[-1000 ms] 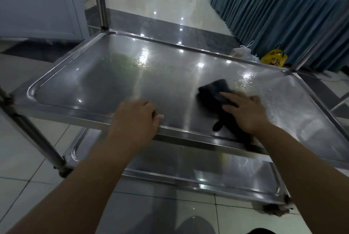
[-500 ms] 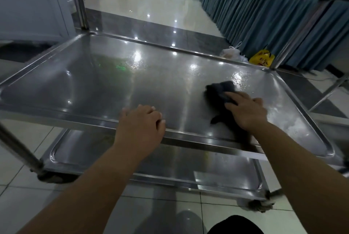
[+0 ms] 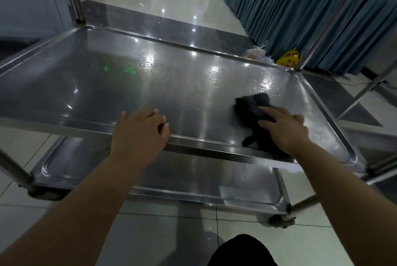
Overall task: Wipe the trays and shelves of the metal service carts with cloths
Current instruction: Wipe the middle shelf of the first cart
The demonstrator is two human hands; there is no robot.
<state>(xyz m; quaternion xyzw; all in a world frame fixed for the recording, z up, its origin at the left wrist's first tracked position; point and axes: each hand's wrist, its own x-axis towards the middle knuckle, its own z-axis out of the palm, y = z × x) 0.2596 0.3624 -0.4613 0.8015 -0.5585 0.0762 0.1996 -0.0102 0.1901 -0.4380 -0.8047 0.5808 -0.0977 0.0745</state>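
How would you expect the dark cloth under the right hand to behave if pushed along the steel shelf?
Probably floppy: the dark cloth lies crumpled, a corner trailing toward the near rim. It should slide easily, since the steel shelf looks wet, though it may bunch ahead of the right hand.

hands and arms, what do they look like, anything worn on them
Nothing is worn on either. The left hand and right hand are bare, with no gloves, and no ring or watch shows. The left forearm and right forearm are bare down to the frame's edge, no sleeve in view. The fingernails look short.
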